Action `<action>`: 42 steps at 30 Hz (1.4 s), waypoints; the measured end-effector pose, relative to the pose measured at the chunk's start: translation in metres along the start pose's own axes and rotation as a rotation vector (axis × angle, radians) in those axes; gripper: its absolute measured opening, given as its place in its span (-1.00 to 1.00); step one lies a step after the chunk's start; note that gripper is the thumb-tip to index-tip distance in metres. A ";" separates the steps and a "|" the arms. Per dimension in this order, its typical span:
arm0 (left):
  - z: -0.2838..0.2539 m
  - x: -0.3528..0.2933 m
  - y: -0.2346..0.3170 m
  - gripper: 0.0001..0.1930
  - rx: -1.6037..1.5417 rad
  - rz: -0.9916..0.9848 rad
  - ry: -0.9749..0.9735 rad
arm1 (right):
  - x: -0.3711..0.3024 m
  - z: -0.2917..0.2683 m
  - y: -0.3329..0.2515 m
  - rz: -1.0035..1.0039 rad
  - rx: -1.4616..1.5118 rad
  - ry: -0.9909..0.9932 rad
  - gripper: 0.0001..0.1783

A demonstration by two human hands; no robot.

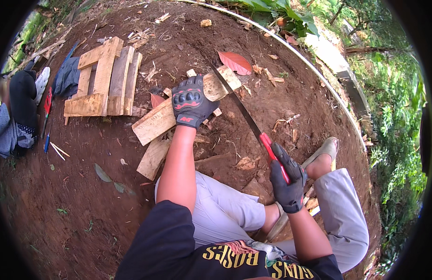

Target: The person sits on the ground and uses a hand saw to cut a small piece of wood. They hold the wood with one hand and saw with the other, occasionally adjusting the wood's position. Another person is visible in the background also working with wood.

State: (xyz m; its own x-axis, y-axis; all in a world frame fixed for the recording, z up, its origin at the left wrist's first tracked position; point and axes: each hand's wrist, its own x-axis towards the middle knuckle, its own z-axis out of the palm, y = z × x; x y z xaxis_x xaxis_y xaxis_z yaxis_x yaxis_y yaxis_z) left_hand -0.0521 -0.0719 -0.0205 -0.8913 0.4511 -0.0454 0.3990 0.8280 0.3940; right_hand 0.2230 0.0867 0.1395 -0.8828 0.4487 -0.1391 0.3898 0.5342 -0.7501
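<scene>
Gripping the red handle [266, 143] of a saw [246, 114], the right hand [289, 177] is curled tight, its blade crossing the plank [154, 121] to the right of the left hand [191, 101]. That one clasps the plank from above, fingers bent over the far side. Another board [153, 157] lies below it, nearer the person; a pallet [103, 83] sits off to its left on the dirt [85, 200].

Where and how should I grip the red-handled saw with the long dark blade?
Probably by its slim red handle, coming from the lower right: the thin, dark metal blade points away to the upper left, across the pale wooden plank. The black-gloved right hand holds it there.
</scene>
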 end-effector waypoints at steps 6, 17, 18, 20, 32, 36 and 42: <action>0.000 0.002 -0.007 -0.23 -0.005 -0.002 0.007 | 0.116 0.087 0.006 -0.160 0.085 0.071 -0.56; -0.001 0.004 -0.002 -0.24 0.046 -0.019 -0.024 | 0.145 0.108 0.005 -0.124 0.215 0.071 -0.54; -0.002 0.001 -0.002 -0.20 0.053 -0.030 -0.028 | 0.123 0.095 0.007 -0.119 0.161 0.063 -0.54; -0.003 0.002 0.001 -0.15 0.064 -0.050 -0.058 | 0.075 0.070 0.017 -0.034 0.118 0.028 -0.54; 0.001 -0.002 -0.005 -0.18 -0.007 -0.009 0.020 | 0.008 0.024 0.014 0.074 0.045 0.007 -0.54; 0.001 0.001 -0.007 -0.20 -0.022 -0.016 -0.013 | 0.089 0.076 0.014 -0.014 0.114 0.028 -0.56; -0.003 0.001 0.001 -0.21 -0.001 -0.001 -0.024 | 0.153 0.107 0.018 -0.184 0.235 0.096 -0.56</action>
State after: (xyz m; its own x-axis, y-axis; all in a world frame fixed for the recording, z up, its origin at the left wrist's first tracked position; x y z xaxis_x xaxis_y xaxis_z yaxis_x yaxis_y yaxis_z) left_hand -0.0533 -0.0718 -0.0178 -0.8863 0.4582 -0.0679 0.3979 0.8281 0.3948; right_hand 0.0668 0.0883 0.0350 -0.8997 0.4315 0.0666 0.1442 0.4378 -0.8874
